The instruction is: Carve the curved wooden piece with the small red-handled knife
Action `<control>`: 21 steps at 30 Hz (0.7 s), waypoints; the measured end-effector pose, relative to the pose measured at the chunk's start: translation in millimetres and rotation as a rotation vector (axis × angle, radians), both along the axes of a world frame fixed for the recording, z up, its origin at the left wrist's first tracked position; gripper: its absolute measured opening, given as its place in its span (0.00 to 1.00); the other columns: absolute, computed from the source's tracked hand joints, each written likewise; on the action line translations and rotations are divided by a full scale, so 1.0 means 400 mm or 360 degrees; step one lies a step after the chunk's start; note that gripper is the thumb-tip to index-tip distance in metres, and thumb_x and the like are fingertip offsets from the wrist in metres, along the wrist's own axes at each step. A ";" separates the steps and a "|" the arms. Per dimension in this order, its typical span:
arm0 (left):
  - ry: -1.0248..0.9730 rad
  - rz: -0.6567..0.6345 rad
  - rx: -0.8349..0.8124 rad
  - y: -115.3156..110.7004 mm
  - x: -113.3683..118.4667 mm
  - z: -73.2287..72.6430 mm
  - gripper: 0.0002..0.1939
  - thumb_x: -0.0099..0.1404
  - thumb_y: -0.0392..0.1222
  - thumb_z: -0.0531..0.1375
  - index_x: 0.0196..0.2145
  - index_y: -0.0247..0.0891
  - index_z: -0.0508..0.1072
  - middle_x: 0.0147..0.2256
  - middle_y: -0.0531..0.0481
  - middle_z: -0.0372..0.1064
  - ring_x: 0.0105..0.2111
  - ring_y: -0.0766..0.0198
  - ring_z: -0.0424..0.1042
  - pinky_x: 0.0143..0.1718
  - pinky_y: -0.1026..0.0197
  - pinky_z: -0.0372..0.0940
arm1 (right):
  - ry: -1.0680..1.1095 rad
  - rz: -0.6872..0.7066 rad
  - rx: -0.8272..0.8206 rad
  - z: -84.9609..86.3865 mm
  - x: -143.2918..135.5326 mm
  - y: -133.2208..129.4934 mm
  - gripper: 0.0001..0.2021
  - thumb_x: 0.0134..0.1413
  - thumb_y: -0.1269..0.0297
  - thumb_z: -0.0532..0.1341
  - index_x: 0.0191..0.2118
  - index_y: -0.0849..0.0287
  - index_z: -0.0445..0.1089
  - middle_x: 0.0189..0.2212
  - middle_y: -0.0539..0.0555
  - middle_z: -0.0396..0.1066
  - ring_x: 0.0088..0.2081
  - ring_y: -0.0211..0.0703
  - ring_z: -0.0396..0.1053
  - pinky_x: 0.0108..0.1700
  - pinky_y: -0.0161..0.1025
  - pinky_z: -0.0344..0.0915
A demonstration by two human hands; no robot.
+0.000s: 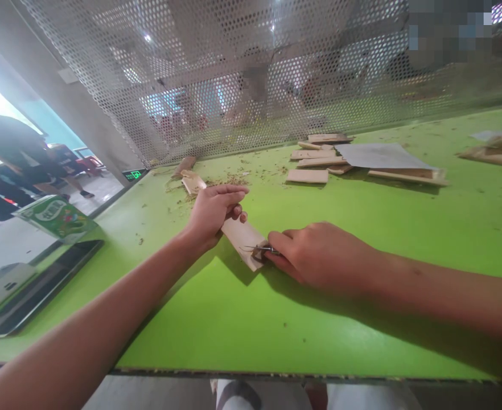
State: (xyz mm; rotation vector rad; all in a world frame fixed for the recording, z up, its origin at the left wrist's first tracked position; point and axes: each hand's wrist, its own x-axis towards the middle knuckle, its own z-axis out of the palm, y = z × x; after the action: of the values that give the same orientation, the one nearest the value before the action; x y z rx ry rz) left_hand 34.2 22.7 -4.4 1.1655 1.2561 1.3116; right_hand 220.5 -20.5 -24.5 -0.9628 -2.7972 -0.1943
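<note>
My left hand [214, 212] grips the far end of a flat pale wooden piece [241, 237] that lies on the green table [251, 319]. My right hand [315, 257] is closed on a small metal tool [263, 249], whose tip rests on the near end of the piece. Brown shavings are scattered on the table beyond my left hand.
More wooden pieces [307, 176] and a grey sheet [379, 156] lie at the back right. A perforated metal screen [251, 68] walls the far edge. A green carton [54, 216] and a dark tablet [37, 290] sit at the left edge. People stand at far left.
</note>
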 end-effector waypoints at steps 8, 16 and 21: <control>0.0010 0.0021 0.0011 -0.002 0.003 0.001 0.03 0.56 0.27 0.61 0.31 0.27 0.74 0.15 0.53 0.59 0.17 0.70 0.61 0.20 0.64 0.66 | -0.0058 -0.0009 -0.0057 -0.009 -0.006 0.002 0.14 0.66 0.63 0.47 0.37 0.61 0.67 0.21 0.53 0.70 0.15 0.34 0.55 0.22 0.36 0.41; 0.0000 -0.0016 0.0154 -0.008 -0.004 0.002 0.03 0.54 0.29 0.62 0.29 0.28 0.74 0.15 0.54 0.59 0.16 0.71 0.60 0.20 0.64 0.66 | -0.0106 -0.0082 -0.0232 0.012 -0.009 -0.015 0.12 0.63 0.65 0.50 0.37 0.61 0.70 0.19 0.53 0.69 0.16 0.37 0.59 0.21 0.36 0.44; 0.0025 0.0007 0.0217 -0.016 0.005 0.012 0.02 0.54 0.29 0.62 0.29 0.29 0.73 0.15 0.56 0.58 0.15 0.71 0.61 0.19 0.64 0.66 | 0.0000 -0.0094 -0.0563 0.026 -0.007 -0.019 0.14 0.61 0.63 0.50 0.34 0.61 0.72 0.20 0.53 0.70 0.16 0.34 0.57 0.22 0.35 0.48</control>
State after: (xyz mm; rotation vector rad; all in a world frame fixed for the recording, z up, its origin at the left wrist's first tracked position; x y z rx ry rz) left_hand 36.3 16.3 0.4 1.2706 1.1962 1.4118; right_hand 217.9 -28.3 -14.2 -1.1154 -2.8608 0.3044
